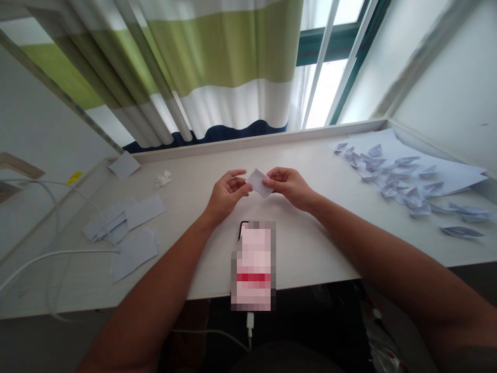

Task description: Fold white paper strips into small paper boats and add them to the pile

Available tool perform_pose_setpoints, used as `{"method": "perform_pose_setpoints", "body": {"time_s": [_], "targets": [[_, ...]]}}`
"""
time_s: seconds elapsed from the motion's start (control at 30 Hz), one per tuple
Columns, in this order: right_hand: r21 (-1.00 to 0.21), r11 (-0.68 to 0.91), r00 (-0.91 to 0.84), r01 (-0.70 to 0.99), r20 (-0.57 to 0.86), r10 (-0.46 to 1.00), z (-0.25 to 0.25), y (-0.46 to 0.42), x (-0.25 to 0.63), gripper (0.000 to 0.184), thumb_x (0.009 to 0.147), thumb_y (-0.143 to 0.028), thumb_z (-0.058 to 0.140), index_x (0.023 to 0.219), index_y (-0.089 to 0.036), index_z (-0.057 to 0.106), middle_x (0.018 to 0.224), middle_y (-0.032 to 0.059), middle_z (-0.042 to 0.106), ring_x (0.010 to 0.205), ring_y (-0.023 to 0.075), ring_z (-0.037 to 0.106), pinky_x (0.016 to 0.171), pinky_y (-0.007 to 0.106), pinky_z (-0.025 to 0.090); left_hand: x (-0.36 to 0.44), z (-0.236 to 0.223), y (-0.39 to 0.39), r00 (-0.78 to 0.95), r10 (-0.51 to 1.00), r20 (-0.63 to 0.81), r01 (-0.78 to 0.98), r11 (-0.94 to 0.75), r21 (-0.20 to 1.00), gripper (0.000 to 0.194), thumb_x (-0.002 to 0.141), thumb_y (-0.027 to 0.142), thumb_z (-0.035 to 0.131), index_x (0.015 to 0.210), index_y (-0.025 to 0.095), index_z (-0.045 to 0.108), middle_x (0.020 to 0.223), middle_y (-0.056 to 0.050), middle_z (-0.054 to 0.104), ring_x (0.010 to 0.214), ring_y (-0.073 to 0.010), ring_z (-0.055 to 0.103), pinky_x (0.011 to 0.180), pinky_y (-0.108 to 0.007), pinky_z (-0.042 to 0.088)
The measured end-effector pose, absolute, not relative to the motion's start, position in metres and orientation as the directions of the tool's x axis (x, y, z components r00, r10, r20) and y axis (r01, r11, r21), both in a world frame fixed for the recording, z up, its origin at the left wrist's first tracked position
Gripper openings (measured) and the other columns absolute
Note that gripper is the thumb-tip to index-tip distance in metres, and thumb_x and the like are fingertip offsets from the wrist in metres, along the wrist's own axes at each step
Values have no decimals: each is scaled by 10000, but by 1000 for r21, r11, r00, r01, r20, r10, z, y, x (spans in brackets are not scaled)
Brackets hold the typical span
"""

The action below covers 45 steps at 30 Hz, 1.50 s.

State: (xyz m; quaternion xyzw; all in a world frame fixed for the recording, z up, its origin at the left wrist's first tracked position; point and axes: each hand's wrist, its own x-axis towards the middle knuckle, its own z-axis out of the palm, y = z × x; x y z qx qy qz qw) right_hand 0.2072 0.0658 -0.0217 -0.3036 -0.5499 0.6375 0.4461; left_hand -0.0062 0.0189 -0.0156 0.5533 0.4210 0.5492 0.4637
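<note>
Above the desk, a small white sheet of paper (257,181), folded into a diamond shape, is held between my hands. My right hand (289,186) pinches its right side, thumb on the near face and fingers behind. At the left corner, the thumb and curled fingers of my left hand (229,194) close on the paper's edge, with the index finger lifted away. Below them lies a phone (254,264) with a blurred screen, its lower end over the desk's front edge. Several folded paper boats (388,171) are grouped to the right.
Large white sheets (435,160) lie under some boats. Left are loose paper pieces (135,254), more slips (145,211), a square (124,165) and crumpled paper (163,179). White cables (58,253) cross the left side; a charging plug (250,321) hangs below the phone. Curtains (217,52) stand behind.
</note>
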Motion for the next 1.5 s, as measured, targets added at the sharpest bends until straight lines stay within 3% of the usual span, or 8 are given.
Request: {"method": "perform_pose_setpoints", "body": {"time_s": [0.1,0.2,0.4,0.6,0.9,1.07,1.27,1.5], "targets": [[-954,-73,-420,-289,58,906,-21,65,204,563,585,-535,1059,816,-180,690,809,29,772,767,176,720,743,329,587,-5,-16,18,63,975,212,16,-214,977,407,730,479,954,897,156,772,821,-34,754,772,-161,683,766,-303,561],[-959,-88,-444,-269,43,895,-23,62,201,536,618,-517,1047,796,-185,666,780,16,753,725,161,698,714,314,568,-1,-17,16,59,973,223,40,-225,973,400,757,537,920,779,166,770,767,-24,732,706,-149,638,740,-308,565],[-980,14,-487,-197,110,866,-22,60,203,502,771,-632,917,852,-156,781,831,33,748,760,152,663,756,317,560,-2,-11,13,124,965,230,169,-249,954,354,846,524,812,785,177,778,746,-32,736,701,-171,659,746,-324,585],[-984,8,-471,-180,94,877,-22,60,202,551,662,-652,974,762,-157,755,749,12,708,696,136,625,703,308,559,-4,-14,15,138,967,212,226,-239,944,385,901,539,732,783,174,761,754,-49,741,716,-179,676,735,-318,576],[-990,-6,-400,-141,52,915,-21,58,199,594,601,-684,993,721,-157,746,698,18,708,667,132,635,644,276,547,0,-10,12,136,972,190,207,-215,954,436,810,580,825,677,190,683,672,-14,676,649,-150,615,680,-288,551],[-992,75,-419,-101,111,901,-19,57,201,669,688,-818,877,758,-162,764,723,38,733,662,150,662,631,293,589,-2,-6,10,179,969,170,244,-211,946,443,848,601,795,693,191,728,690,-30,695,659,-171,631,677,-308,571],[-983,178,-408,-35,176,896,-21,57,202,667,779,-829,815,778,-166,747,692,50,726,622,165,680,585,296,587,-1,-10,11,98,980,173,182,-189,965,429,799,591,869,737,175,784,699,-40,717,642,-168,631,645,-308,567],[-968,234,-540,88,151,828,-21,53,199,722,861,-864,701,621,-188,618,576,40,672,573,178,724,547,271,531,-2,-13,15,-15,977,214,155,-210,965,430,779,590,897,765,167,815,699,-39,737,616,-150,615,605,-295,551]]}}
